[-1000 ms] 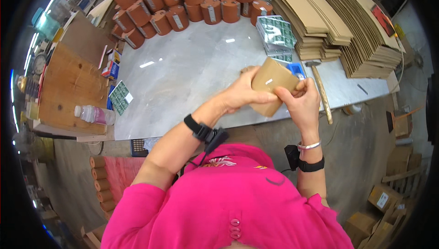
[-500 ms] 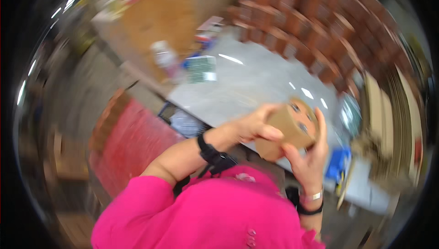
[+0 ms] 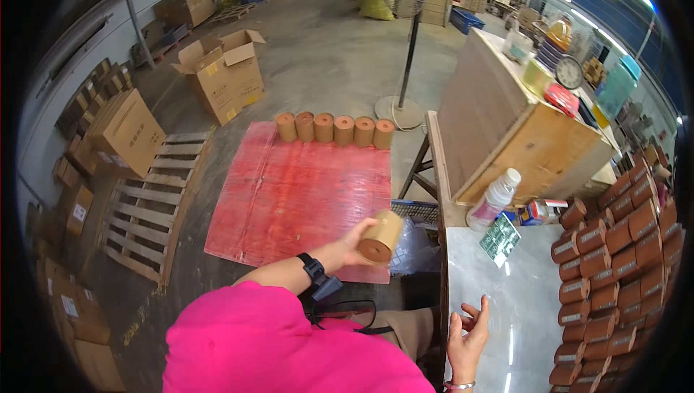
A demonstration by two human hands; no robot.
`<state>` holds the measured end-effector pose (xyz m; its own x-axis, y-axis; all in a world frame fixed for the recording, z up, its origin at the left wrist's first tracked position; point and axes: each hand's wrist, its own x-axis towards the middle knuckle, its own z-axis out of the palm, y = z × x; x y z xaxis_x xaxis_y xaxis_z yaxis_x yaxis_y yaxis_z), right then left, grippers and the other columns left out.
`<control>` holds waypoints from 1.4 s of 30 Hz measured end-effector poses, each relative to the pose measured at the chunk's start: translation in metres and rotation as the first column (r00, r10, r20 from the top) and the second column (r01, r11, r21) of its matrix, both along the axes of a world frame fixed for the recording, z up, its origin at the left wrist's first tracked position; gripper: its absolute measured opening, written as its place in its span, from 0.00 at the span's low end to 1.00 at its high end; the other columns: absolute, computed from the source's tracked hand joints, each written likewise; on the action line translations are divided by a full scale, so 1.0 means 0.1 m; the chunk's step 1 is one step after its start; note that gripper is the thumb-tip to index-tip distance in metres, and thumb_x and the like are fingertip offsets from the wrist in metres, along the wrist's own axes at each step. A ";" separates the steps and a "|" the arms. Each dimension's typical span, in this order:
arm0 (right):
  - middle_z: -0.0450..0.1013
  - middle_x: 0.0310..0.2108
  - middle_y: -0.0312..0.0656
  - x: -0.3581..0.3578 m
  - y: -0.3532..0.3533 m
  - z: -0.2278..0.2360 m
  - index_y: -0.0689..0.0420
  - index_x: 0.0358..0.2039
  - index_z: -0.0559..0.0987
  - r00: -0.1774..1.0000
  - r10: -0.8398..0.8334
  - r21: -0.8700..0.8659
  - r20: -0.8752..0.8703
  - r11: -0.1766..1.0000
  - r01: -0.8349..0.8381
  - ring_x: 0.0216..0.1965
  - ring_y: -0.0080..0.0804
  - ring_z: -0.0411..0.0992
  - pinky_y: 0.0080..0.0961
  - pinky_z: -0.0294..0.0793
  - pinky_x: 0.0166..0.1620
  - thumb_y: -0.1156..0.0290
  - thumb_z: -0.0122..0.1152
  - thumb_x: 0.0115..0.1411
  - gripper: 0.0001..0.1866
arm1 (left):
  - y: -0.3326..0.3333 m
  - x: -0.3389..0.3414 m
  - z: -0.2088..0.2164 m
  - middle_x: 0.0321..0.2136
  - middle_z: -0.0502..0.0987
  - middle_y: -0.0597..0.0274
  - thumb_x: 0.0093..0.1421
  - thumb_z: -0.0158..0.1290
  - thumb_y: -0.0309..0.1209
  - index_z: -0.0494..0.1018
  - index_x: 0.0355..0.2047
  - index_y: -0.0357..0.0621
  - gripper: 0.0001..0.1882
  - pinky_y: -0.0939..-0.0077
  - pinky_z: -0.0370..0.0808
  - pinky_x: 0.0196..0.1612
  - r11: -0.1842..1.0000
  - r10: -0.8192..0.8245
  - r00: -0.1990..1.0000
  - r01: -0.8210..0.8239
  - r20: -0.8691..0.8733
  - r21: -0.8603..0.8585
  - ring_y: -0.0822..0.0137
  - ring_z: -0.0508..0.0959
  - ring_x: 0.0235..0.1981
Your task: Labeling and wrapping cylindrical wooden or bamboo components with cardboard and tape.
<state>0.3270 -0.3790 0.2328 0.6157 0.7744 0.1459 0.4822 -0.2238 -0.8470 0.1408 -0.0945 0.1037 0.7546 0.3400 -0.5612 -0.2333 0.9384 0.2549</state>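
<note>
Right grip (image 3: 466, 339) is empty, fingers loosely curled, on the near right side of the red board (image 3: 303, 198), over the grey surface (image 3: 473, 277); can't tell if it touches. I'd keep that one out of the way. Left grip (image 3: 353, 243) is wrapped round a tan-sleeved cylinder (image 3: 384, 232), held above the board's near right part, tipped with one brown end face toward my camera. Reads to me as a one-handed carry: even squeeze on the sleeve, enough that the core can't slide, not enough to crease it. I'd take the tilt out before any contact with the board and lower it flat on its end, fingers off the bottom rim. Upright row of six similar cylinders (image 3: 334, 130) lines the board's far edge; I'd come in from above, no sideways nudge, since one knock could tip a neighbour. Versus a second ago: both hands were on the tan piece over the surface, now only the left has it. View has swung left, so the board sits mid-frame instead of low left, and the open carton (image 3: 224, 79) past its far left corner now shows.
</note>
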 end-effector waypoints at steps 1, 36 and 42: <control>0.76 0.43 0.51 0.05 0.05 -0.06 0.67 0.67 0.57 1.000 0.007 -0.039 0.028 0.999 -0.006 0.34 0.32 0.78 0.26 0.77 0.39 0.77 0.61 0.60 0.37 | 0.14 -0.16 -0.19 0.51 0.75 0.54 0.56 0.58 0.53 0.69 0.56 0.50 0.33 0.45 0.73 0.54 0.994 0.093 0.988 -0.099 -0.127 -0.041 0.53 0.76 0.51; 0.67 0.35 0.44 0.17 0.96 -0.80 0.63 0.54 0.72 0.776 -0.001 -0.171 0.631 0.975 0.140 0.33 0.40 0.65 0.34 0.66 0.37 0.70 0.65 0.57 0.25 | 3.01 -1.98 -1.36 0.55 0.69 0.56 0.60 0.63 0.42 0.67 0.57 0.44 0.30 0.62 0.84 0.42 -0.014 0.939 -0.177 -0.876 -0.295 0.482 0.57 0.73 0.53; 0.76 0.33 0.56 0.06 1.12 -0.50 0.65 0.44 0.78 0.760 0.036 -0.332 0.649 0.912 0.240 0.32 0.51 0.76 0.41 0.77 0.37 0.52 0.64 0.58 0.27 | 3.55 -2.13 -1.27 0.67 0.57 0.55 0.68 0.47 0.51 0.57 0.66 0.46 0.34 0.57 0.76 0.56 -0.001 0.953 -0.116 -0.925 -0.278 0.380 0.51 0.66 0.62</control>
<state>0.3326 -0.2669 0.1827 0.5656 0.7882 0.2425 0.8244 -0.5322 -0.1929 -0.0720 0.2607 -0.0233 -0.6050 0.5499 -0.5758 -0.7487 -0.1469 0.6465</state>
